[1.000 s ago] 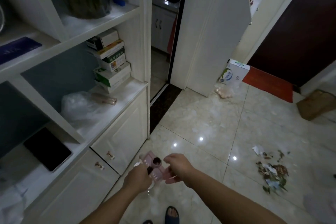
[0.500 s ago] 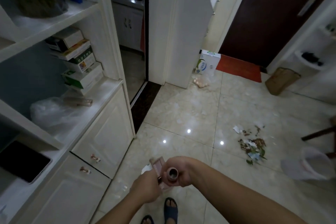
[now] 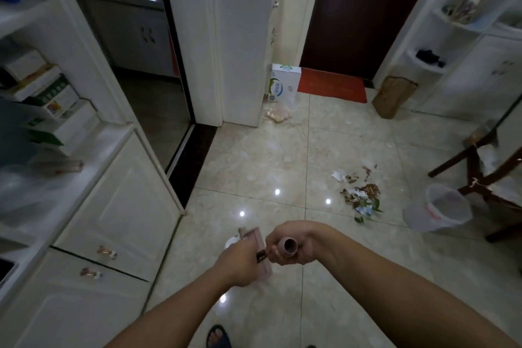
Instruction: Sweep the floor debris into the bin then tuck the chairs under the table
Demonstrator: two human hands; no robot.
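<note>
My right hand (image 3: 293,246) is closed around the top of a pink handle (image 3: 289,245), seen end-on. My left hand (image 3: 236,264) grips a second, dark handle (image 3: 261,256) just beside it. Below both hands shows the pink edge of a dustpan (image 3: 261,248), mostly hidden. A pile of debris (image 3: 360,198), paper scraps and leaves, lies on the tiled floor to the right. Beyond it stands a bin (image 3: 440,210) lined with a clear bag. A dark wooden chair (image 3: 480,175) stands at the right edge.
White cabinets (image 3: 118,206) with shelves line the left. A dark doorway (image 3: 158,87) opens behind them. A milk carton box (image 3: 284,83), a red mat (image 3: 332,85) and a brown paper bag (image 3: 394,96) lie by the far door. My sandalled foot (image 3: 217,337) is below.
The view has swung right, bringing the bin and chair into sight. My hands have kept hold of the two handles and shifted slightly right.
</note>
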